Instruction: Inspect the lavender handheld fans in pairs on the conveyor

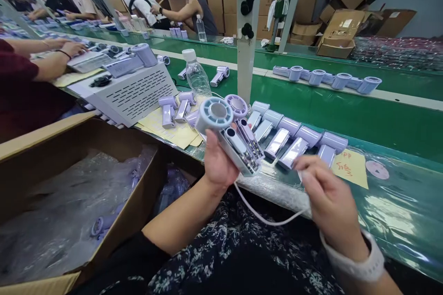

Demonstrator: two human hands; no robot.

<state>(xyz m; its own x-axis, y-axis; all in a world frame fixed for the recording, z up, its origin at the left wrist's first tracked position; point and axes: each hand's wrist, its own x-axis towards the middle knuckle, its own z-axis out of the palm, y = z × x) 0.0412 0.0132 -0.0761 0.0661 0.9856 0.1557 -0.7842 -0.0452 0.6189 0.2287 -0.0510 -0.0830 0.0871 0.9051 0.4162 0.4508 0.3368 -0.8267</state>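
Observation:
My left hand (221,161) is wrapped round two handheld fans side by side, their open casings showing circuit boards. The nearer is a pale blue handheld fan (216,113); behind it is a lavender handheld fan (237,106). A white cable (266,222) loops from below my left hand to my right hand (327,198), whose fingers are closed on it, slightly blurred. The cable's end is mostly hidden by those fingers. Just beyond my hands, a row of handheld fans (278,143) lies on the green bench (398,193).
An open cardboard box (145,189) with plastic bags and fans stands at lower left. Behind it are a vented metal box (134,94) and a plastic bottle (196,73). A white post (246,55) rises ahead. Co-workers sit across the line and at left.

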